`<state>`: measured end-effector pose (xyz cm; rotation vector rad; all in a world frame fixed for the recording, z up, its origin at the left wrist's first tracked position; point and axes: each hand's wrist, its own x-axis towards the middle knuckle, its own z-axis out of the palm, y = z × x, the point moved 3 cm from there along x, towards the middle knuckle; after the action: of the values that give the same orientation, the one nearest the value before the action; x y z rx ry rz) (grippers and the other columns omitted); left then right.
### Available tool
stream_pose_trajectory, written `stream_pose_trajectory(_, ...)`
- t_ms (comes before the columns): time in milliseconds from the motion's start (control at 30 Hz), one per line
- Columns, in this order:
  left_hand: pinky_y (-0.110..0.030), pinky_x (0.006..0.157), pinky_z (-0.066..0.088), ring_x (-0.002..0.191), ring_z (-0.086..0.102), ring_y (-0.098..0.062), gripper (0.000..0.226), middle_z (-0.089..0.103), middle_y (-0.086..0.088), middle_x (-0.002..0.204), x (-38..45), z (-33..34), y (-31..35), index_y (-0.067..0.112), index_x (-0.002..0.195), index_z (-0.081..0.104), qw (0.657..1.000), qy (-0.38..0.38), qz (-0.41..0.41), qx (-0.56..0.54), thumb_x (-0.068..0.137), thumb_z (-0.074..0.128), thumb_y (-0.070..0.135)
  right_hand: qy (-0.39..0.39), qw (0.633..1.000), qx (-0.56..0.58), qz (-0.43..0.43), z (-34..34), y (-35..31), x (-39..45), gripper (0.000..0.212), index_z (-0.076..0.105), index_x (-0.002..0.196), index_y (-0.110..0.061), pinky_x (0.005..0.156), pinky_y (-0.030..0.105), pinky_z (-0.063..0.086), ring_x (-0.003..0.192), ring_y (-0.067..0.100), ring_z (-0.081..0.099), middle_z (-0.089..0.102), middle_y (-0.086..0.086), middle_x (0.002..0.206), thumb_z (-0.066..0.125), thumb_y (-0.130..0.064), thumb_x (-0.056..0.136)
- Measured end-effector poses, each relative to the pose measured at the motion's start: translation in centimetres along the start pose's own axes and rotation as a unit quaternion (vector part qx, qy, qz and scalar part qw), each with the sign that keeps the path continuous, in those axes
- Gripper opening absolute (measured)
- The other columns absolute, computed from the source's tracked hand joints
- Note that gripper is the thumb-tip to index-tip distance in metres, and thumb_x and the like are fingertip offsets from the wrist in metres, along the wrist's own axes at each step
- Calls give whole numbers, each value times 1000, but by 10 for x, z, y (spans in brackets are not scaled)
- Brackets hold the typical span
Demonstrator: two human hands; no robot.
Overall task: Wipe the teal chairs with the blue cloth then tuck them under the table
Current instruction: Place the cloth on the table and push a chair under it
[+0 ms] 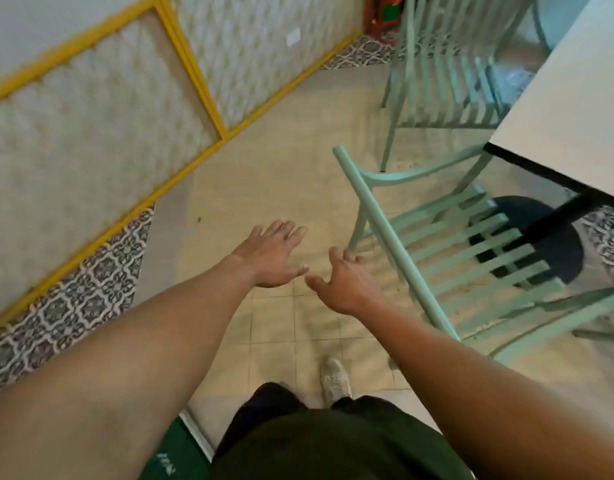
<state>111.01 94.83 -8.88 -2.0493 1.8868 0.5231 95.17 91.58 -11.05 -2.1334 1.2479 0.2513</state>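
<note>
A teal slatted chair (pixel 464 258) stands partly under the white table (pixel 575 109), its top rail running diagonally toward me. A second teal chair (pixel 447 64) stands farther back beside the table. My left hand (pixel 274 254) is stretched out over the floor with straight fingers, holding nothing. My right hand (pixel 347 282) hovers just left of the near chair's top rail, fingers loosely spread, close to the rail; I cannot tell if the fingertips touch it. No blue cloth is in view.
A white-tiled wall with yellow trim (pixel 201 84) runs along the left. Beige floor tiles (pixel 291 188) lie between wall and chairs. The table's black round base (pixel 534 237) sits under the near chair's seat. My shoe (pixel 336 379) is below my hands.
</note>
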Motion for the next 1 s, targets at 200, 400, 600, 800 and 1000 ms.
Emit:
stream_pose_trajectory(200, -46, 120, 7, 151, -3, -21, 100, -5, -4, 164, 79, -80, 31, 22, 156, -4, 969, 112, 212, 64, 85, 50, 67, 268, 963, 29, 24, -70, -3, -17, 55, 46, 131, -17, 95, 43, 46, 123, 24, 46, 51, 3, 130, 53, -47, 86)
stream_pose_trajectory(400, -50, 120, 2, 150, -8, -20, 117, -12, -2, 163, 111, -101, 92, 27, 155, -8, 915, 83, 369, 137, 72, 59, 75, 285, 917, 65, 273, -76, 55, -58, 109, 5, 153, -21, 116, 53, 19, 146, 35, 9, 9, 13, 160, 62, -68, 73)
stream_pose_trajectory(600, -53, 115, 21, 144, 25, -28, 84, 32, -7, 155, 135, -72, 108, 26, 146, 37, 901, 37, 378, 211, 77, 61, 69, 124, 880, 84, 450, -20, 99, -99, 60, 49, 125, -25, 90, 40, 47, 110, 28, 56, 59, 8, 124, 72, -48, 74)
stream_pose_trajectory(800, -31, 69, 36, 81, 53, -16, 33, 58, 5, 86, 136, -61, 107, 31, 90, 60, 924, 46, 354, 140, 84, 60, 63, 154, 888, 30, 432, -14, 115, -103, 19, 64, 103, -30, 68, 30, 46, 81, 20, 58, 61, -3, 87, 60, -28, 84)
stream_pose_trajectory(1000, -30, 63, 33, 74, 53, -12, 37, 57, 8, 79, 104, -43, 117, 30, 87, 56, 917, 62, 359, 164, 85, 55, 66, 147, 908, 22, 392, -3, 129, -135, 18, 67, 99, -28, 63, 29, 42, 75, 19, 55, 58, -3, 80, 61, -21, 83)
